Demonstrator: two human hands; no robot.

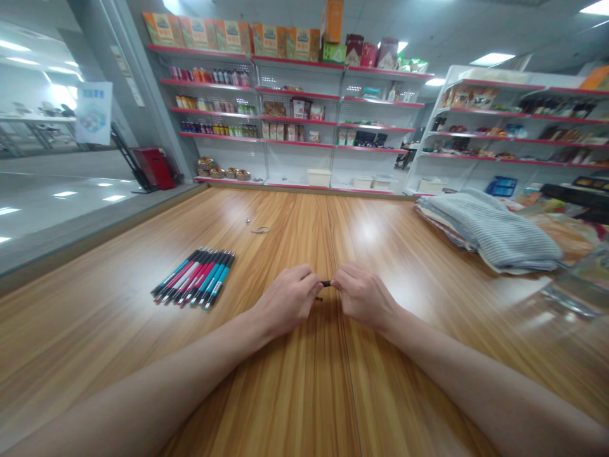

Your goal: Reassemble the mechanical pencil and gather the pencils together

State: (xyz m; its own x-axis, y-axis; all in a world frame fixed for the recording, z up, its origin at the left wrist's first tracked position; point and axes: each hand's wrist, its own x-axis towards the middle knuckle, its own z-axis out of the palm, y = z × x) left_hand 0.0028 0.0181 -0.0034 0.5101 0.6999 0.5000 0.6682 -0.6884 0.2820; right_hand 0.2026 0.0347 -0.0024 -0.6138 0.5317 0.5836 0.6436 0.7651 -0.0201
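Near the middle of the table, both hands meet over a thin black object, and only a short stretch of it shows between the fingertips. My left hand is closed on its left end, and my right hand pinches the right end. Just below the left fingertips shows a small dark piece; whether it belongs to the same object I cannot tell. To the left, several pens with blue, red, white and black barrels lie side by side in a slanted row.
A thin ring-like loop and a small shiny piece lie farther back on the wooden table. Folded striped cloth is stacked at the right, beside a clear container. Stocked shelves stand behind the table.
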